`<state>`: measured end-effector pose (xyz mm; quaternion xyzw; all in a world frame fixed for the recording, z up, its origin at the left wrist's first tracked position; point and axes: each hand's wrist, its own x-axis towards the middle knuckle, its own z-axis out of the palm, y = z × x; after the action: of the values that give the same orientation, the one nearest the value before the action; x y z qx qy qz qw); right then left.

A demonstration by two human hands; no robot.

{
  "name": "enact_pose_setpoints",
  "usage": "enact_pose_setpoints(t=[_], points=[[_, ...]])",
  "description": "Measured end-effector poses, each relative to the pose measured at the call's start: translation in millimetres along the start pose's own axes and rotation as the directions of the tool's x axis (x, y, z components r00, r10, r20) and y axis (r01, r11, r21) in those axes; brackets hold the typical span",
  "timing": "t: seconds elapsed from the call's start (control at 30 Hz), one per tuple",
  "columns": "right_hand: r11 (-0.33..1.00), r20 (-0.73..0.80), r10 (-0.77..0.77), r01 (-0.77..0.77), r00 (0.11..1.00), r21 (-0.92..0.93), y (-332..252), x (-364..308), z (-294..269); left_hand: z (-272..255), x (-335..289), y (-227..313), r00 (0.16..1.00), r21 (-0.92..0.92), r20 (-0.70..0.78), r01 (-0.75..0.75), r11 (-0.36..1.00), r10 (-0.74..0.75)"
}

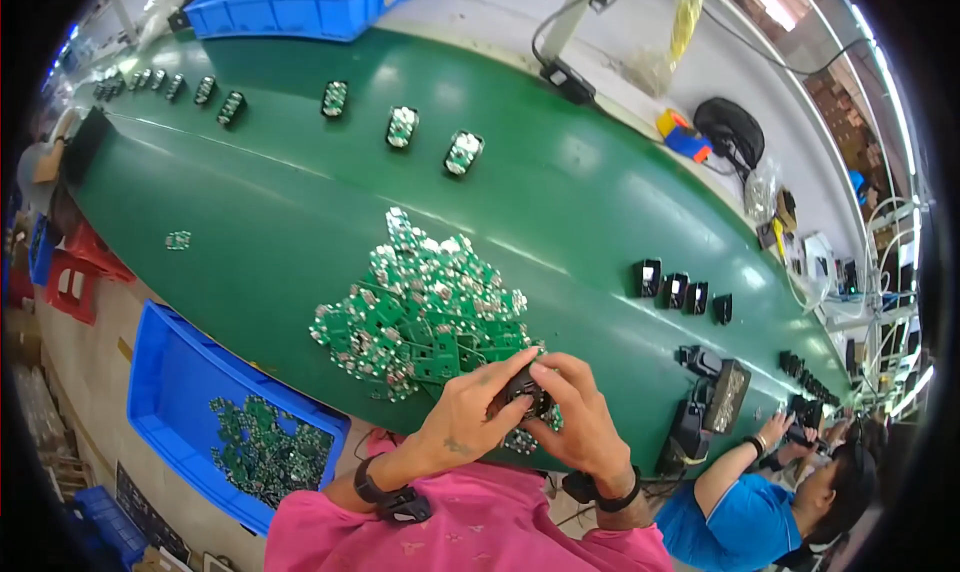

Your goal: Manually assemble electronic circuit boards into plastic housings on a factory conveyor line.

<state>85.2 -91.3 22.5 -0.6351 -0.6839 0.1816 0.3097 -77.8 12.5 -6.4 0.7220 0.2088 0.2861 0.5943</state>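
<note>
Close in front of me, a small black plastic housing (528,390) is held between my two hands over the green table. My left hand (468,412) grips its left side, with the thumb pressed into it. My right hand (583,420) closes on the other side, fingertips at its upper edge. The fingers hide much of the housing. Just beyond the hands lies a loose heap of green circuit boards (425,312), and a few boards show under the hands. Farther away, black housings with boards in them (463,153) stand in a spaced row.
On the right stand several black housings (676,291) and black devices beside a box (727,397). A blue bin (150,392) of boards sits lower left; another blue bin (340,17) stands at the far edge. A co-worker in blue (740,517) works at right. One board (178,240) lies apart.
</note>
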Motion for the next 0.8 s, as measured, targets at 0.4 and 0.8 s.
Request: enact_pose_setpoints(t=[0.4, 0.8], points=[[0.991, -0.246, 0.116, -0.094, 0.962, 0.098, 3.7, -45.6, 36.4, 16.0, -20.6, -7.6, 0.966, 0.199, 0.201, -0.205, 0.958, 0.164], [0.934, -0.257, 0.201, -0.105, 0.945, 0.342, -9.9, -43.0, 42.1, 8.9, -8.4, -8.1, 0.897, -0.486, 0.221, 0.442, 0.754, -0.383]])
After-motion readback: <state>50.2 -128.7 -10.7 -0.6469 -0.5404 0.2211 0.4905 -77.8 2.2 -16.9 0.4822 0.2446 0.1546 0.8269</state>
